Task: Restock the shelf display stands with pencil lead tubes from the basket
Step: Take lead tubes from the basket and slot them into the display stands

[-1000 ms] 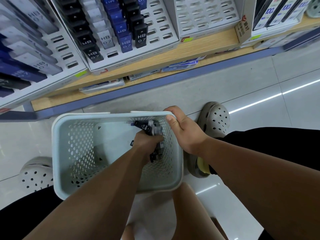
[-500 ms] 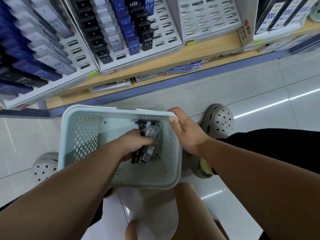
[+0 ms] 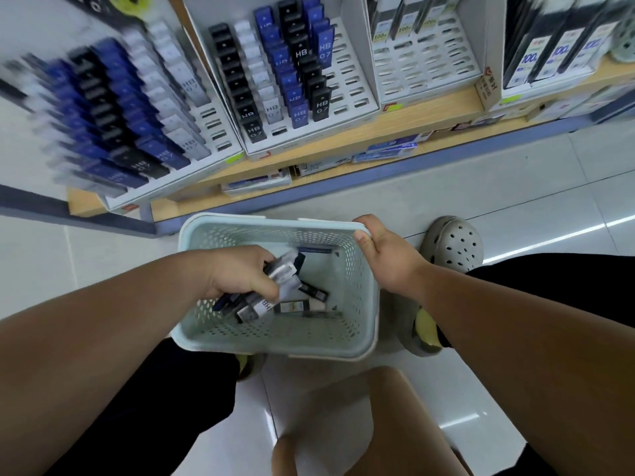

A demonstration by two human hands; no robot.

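Several tubes (image 3: 281,271) are in one bundle, held by the left hand (image 3: 237,274) low inside the basket (image 3: 281,348). Fingers are curled round the bundle with the thumb across it. Fingertips are hidden beneath, so I cannot tell how they sit. Tube count in the grip is unreadable because of blur.

Bundle long axis runs diagonally, near-left to far-right, with ends sticking out both sides of the fist. A few loose tubes (image 3: 304,305) lie flat on the basket floor just right of the fist.

The right hand (image 3: 385,257) grips the basket's far-right corner rim, thumb over the top edge and fingers wrapped outside. It is occupied holding the basket.

Key relation: the stands sit on the shelf (image 3: 343,140), ahead of and above the basket. Empty slots show in the right columns of the middle stand (image 3: 347,94) and across most of the right stand (image 3: 426,63). Both lie forward and slightly right of the left hand.

Judgement: the left hand makes the delivery. The bundle must clear the rim, then each tube must turn from diagonal to upright for its slot. Risk: a tube could slip from so full a grip.
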